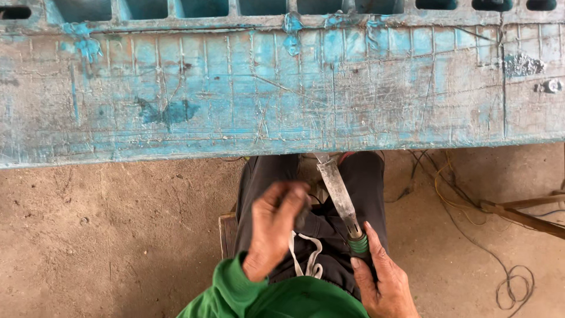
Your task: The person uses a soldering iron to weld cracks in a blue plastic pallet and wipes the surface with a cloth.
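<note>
While my right hand wraps its fingers tight around the green-banded handle of a flat metal blade, my left hand hovers just beside that blade, fingers curled loosely; whether they pinch anything I cannot tell. The blade slants up from my lap, its tip just below the edge of the scratched, blue-painted table. Right of the blade, loose wires trail over the dirt floor.

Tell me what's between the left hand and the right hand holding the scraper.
In the head view, only the dark trousers with a white drawstring lie between left hand and right hand.
</note>
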